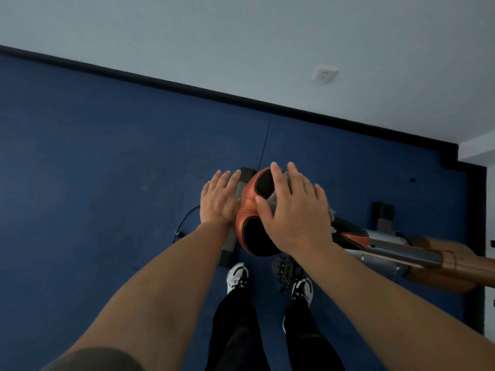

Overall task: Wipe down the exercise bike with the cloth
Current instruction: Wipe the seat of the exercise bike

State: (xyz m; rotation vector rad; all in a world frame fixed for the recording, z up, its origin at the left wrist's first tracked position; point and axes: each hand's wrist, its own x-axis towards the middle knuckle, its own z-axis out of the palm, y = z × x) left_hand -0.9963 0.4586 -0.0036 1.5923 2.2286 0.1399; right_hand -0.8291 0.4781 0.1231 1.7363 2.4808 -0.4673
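1. The exercise bike [380, 253] stood on the blue floor [107, 170] at about four o'clock from the middle of the view, its orange and black seat [254, 207] close in front of the person and the frame running off toward three o'clock.
2. The right hand [294, 212] lay flat, fingers spread, pressing the grey cloth [273, 200] onto the top of the seat; only small tufts of cloth showed past the fingers and at the hand's three o'clock edge.
3. The left hand [219, 199] was open and held nothing, resting against the seat's nine o'clock side as if to steady it.
4. The cloth looked soft, light and limp, so it would likely bunch or slide unless pinned under a flat palm.
5. The seat looked padded, with a smooth stitched cover, probably a little slippery; firm, even pressure would suit it.
6. The bike itself looked heavy and rigid, best braced, not lifted.
7. Most of the cloth was hidden under the right hand, so its size and fold could not be told.
8. The handlebars were cut off at the three o'clock edge, a pedal [285, 271] was blurred near the shoes [238, 277], and the seat post was hidden beneath the seat.
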